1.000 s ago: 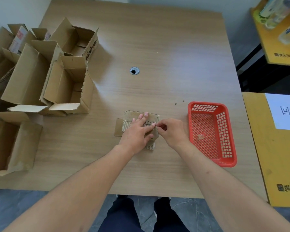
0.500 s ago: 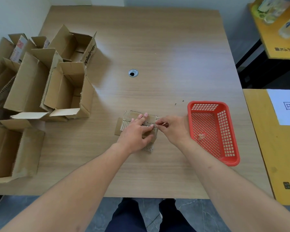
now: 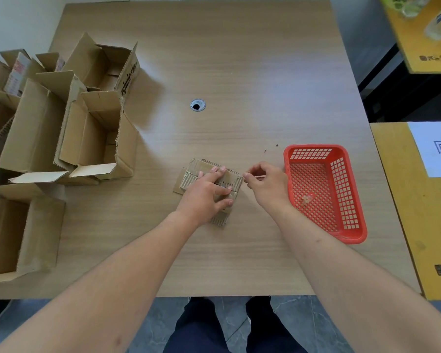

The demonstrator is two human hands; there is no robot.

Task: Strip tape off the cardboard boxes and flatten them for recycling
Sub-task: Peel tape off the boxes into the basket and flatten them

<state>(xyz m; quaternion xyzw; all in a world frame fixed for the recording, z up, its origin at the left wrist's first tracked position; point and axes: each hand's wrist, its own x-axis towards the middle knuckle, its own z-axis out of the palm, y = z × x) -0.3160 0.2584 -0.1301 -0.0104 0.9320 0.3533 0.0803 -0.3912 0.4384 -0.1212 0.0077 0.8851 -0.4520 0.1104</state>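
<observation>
A small flattened cardboard box (image 3: 197, 167) lies on the wooden table (image 3: 239, 59) in front of me. My left hand (image 3: 206, 193) presses down on it with straight, spread fingers. Just right of the box, my right hand (image 3: 266, 184) pinches a thin strip of tape (image 3: 255, 176) that runs from the box's right edge. Several opened cardboard boxes (image 3: 61, 118) stand in a cluster at the table's left side.
A red plastic basket (image 3: 351, 200) with a crumpled bit of tape (image 3: 306, 198) inside stands right of my right hand. A round cable hole (image 3: 197, 105) sits mid-table. A yellow table with a white sheet (image 3: 435, 149) adjoins on the right.
My right hand has pulled rightward away from the box's edge, drawing the tape strip out. My left hand stays pressed on the flattened box.
</observation>
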